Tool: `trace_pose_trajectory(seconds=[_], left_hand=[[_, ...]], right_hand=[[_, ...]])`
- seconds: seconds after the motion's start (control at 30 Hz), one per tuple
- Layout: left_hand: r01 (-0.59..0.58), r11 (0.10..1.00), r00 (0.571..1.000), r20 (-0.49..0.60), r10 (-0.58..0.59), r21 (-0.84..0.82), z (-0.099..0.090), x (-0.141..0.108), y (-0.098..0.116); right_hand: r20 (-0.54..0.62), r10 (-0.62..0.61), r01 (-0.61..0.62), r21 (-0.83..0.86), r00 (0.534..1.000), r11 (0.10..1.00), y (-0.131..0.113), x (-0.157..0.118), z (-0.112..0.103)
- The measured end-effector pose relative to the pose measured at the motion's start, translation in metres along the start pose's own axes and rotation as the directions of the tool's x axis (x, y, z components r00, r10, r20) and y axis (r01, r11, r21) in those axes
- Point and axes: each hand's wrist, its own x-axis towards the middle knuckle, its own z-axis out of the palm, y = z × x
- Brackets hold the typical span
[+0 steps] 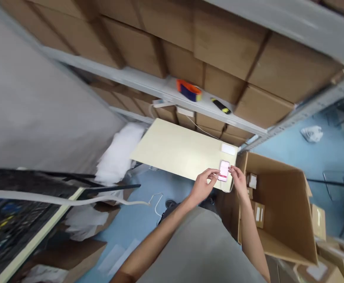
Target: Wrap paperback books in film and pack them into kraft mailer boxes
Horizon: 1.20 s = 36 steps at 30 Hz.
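Note:
A smartphone (223, 171) with a lit pink and white screen is at the right end of the pale table (174, 147). I cannot tell whether it lies on the tabletop or is slightly raised. My left hand (204, 184) reaches its left edge, with thumb and fingertips bent inward. On the other side, the fingertips of my right hand (239, 181) are bunched close to its right edge. Anything thin pinched in the fingers is too small to make out. Just beyond the phone lies a white rectangular object (228, 149).
Shelves of cardboard boxes (228, 43) rise behind the table. An orange and blue tape roll (189, 90) and a black and yellow cutter (221, 105) sit on one shelf (172, 84). A large open carton (284, 204) stands at right; white foam sheets (120, 151) are at left.

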Motion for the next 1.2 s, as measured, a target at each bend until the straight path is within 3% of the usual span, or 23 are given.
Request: trace_pose_trajectory(seconds=[0.13, 0.3, 0.4, 0.57, 0.77, 0.87, 0.93, 1.07, 1.13, 1.2], left_hand=[[-0.091, 0.995, 0.971, -0.227, 0.080, -0.035, -0.106, -0.044, 0.017], [-0.150, 0.988, 0.846, -0.520, 0.116, -0.025, -0.228, -0.101, 0.014], [-0.174, 0.985, 0.713, -0.693, 0.110, -0.023, -0.291, -0.134, 0.002], [-0.130, 0.991, 0.389, -0.918, 0.073, 0.024, -0.376, -0.183, -0.027], [0.007, 1.000, -0.005, -1.000, 0.005, 0.005, -0.465, -0.241, -0.055], [0.084, 0.996, -0.197, -0.980, -0.003, -0.020, -0.500, -0.272, -0.059], [0.122, 0.992, -0.303, -0.953, 0.002, -0.037, -0.517, -0.290, -0.061], [0.141, 0.987, -0.451, -0.892, -0.008, -0.080, -0.541, -0.313, -0.068], [0.129, 0.987, -0.489, -0.872, -0.023, -0.098, -0.550, -0.320, -0.075], [0.117, 0.986, -0.498, -0.866, -0.043, -0.117, -0.560, -0.328, -0.085]], right_hand=[[0.213, -0.053, 0.049, 0.020, 0.976, 0.999, -0.055, -0.042, 0.121], [0.511, -0.123, 0.130, 0.021, 0.851, 0.991, -0.099, -0.098, 0.278], [0.660, -0.134, 0.176, 0.003, 0.739, 0.984, -0.119, -0.129, 0.359], [0.857, -0.085, 0.221, -0.035, 0.509, 0.975, -0.142, -0.159, 0.472], [0.973, -0.007, 0.259, -0.054, 0.229, 0.964, -0.150, -0.178, 0.608], [0.997, 0.011, 0.277, -0.030, 0.071, 0.960, -0.157, -0.190, 0.671], [0.999, 0.033, 0.293, -0.022, -0.033, 0.956, -0.161, -0.200, 0.708], [0.973, 0.082, 0.330, -0.007, -0.217, 0.944, -0.159, -0.226, 0.776], [0.954, 0.095, 0.337, 0.007, -0.284, 0.941, -0.151, -0.244, 0.806], [0.939, 0.103, 0.357, 0.023, -0.328, 0.934, -0.139, -0.263, 0.832]])
